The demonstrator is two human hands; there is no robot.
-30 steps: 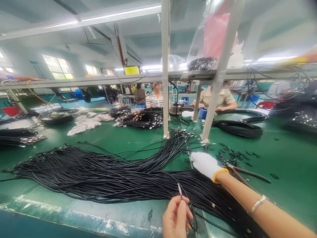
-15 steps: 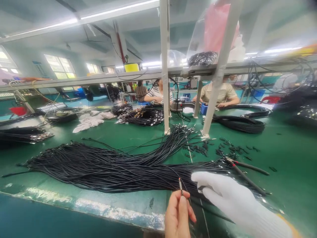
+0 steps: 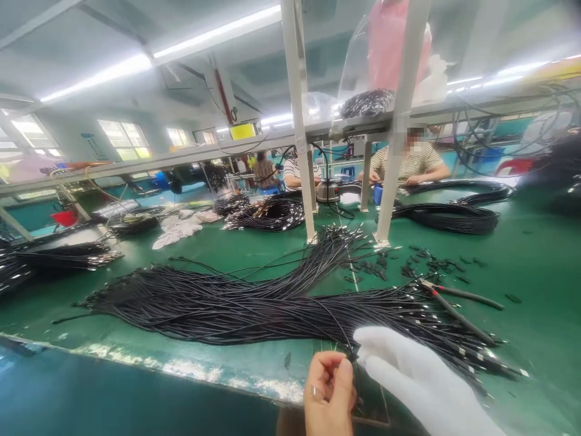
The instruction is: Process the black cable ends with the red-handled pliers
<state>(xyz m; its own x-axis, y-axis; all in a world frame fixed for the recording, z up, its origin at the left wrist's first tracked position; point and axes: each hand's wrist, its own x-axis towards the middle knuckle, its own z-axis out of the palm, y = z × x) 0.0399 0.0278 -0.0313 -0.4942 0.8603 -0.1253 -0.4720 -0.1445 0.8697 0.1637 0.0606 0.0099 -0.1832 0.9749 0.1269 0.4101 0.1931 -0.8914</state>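
My bare left hand (image 3: 330, 387), a ring on one finger, is closed in a pinch on the end of a thin black cable (image 3: 334, 321). The tip of that cable is hidden at the fingertips. Close against it, my white-gloved right hand (image 3: 403, 372) pinches a small black piece (image 3: 353, 355), too small to make out fully. The fingertips of both hands nearly meet. Just behind them a long bundle of black cables (image 3: 204, 312) lies across the green table, metal ends fanned out beside my right hand.
Pliers (image 3: 458, 303) with dark handles rest on the cables at right. Several small black pieces (image 3: 372, 267) are scattered behind. White posts (image 3: 391, 181) hold up a shelf (image 3: 190, 151). Coiled cables (image 3: 447, 218) lie beyond, near a person in a striped shirt (image 3: 408, 163).
My right hand has moved in to my left, bringing the small black piece against the cable end. The silver, red-ended tip seen before is now hidden. The view has shifted slightly left.
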